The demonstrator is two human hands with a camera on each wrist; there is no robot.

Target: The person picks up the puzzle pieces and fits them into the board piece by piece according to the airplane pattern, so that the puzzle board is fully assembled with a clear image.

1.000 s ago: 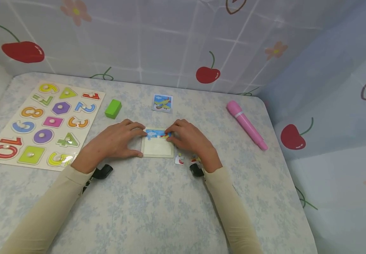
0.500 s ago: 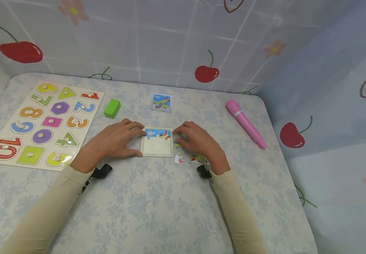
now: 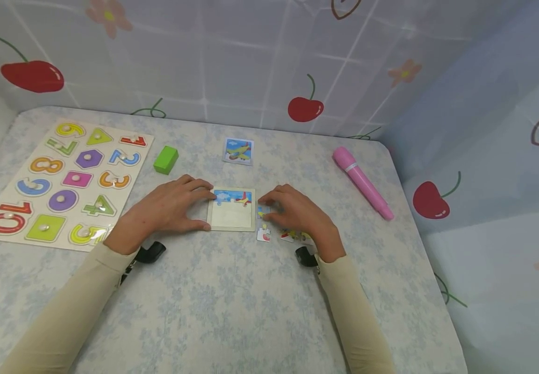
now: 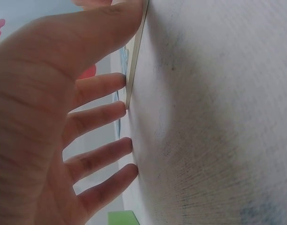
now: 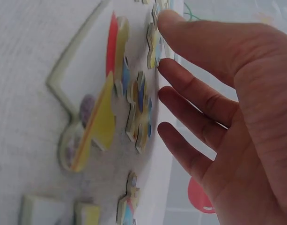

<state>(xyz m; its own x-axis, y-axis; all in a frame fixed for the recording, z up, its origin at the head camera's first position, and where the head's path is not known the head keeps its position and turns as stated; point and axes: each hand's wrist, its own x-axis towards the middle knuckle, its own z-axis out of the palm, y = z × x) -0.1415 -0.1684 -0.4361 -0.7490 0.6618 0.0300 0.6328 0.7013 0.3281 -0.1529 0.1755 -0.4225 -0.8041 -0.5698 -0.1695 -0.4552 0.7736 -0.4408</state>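
A shallow puzzle tray point(image 3: 233, 222) lies mid-table, with a strip of blue and red jigsaw pieces point(image 3: 233, 197) along its far edge. My left hand point(image 3: 168, 206) touches the tray's left side, thumb at the near corner and straight fingers at the far one. My right hand point(image 3: 294, 209) is just right of the tray, thumb and index finger spread at a jigsaw piece point(image 5: 152, 44); a firm grip does not show. Nearer me lies a white and red piece point(image 3: 263, 232). More yellow and red pieces point(image 3: 289, 235) lie partly under the right hand.
A picture card of a yellow airplane point(image 3: 238, 151) lies beyond the tray. A green block point(image 3: 166, 159) and a number-and-shape peg board point(image 3: 74, 179) are at the left. A pink microphone-shaped toy point(image 3: 363, 182) lies at the right. A cherry-print curtain point(image 3: 250, 62) hangs behind the table.
My right hand has let go of a red and yellow piece at the tray's far right corner and moved right and nearer to the loose pieces. The left hand stays at the tray.
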